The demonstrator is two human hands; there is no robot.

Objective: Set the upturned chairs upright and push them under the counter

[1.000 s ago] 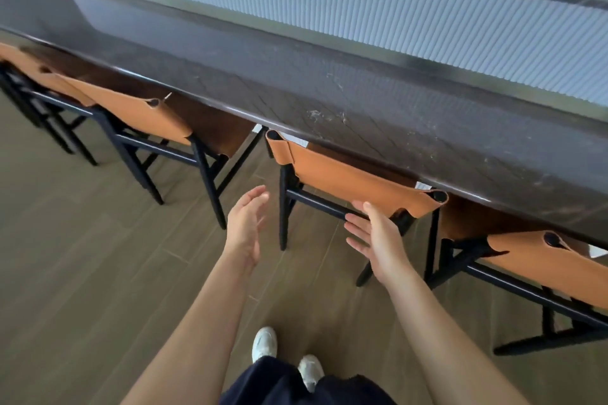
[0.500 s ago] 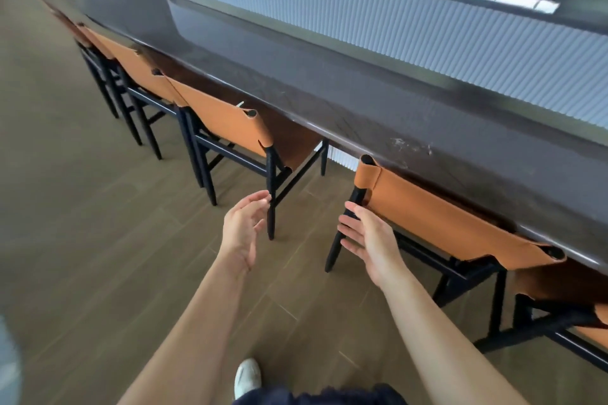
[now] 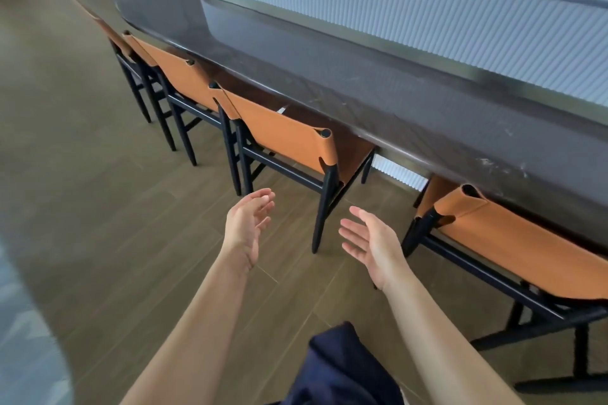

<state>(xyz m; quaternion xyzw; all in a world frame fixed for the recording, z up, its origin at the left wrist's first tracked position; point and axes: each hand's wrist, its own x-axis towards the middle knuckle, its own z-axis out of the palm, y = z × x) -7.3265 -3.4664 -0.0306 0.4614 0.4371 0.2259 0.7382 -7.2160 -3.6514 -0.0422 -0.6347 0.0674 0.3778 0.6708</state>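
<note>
Several chairs with tan leather backs and black frames stand upright along the dark counter (image 3: 378, 89), their seats tucked beneath it. The nearest chair (image 3: 513, 240) is at the right; another chair (image 3: 283, 135) stands just ahead of my hands, and a third chair (image 3: 177, 76) is farther left. My left hand (image 3: 246, 223) hovers open, palm turned inward, below the middle chair's back. My right hand (image 3: 371, 243) is open too, palm up, between that chair's rear leg and the right chair. Neither hand touches anything.
A white ribbed wall (image 3: 427, 20) rises behind the counter. Wood plank floor (image 3: 98, 207) stretches left of the chairs. A patterned rug edge (image 3: 23, 339) lies at the lower left. My dark clothing (image 3: 342, 368) shows at the bottom.
My view has swung and shifted left along the counter. My right hand has come off the chair back it was touching; both hands now hang free and open.
</note>
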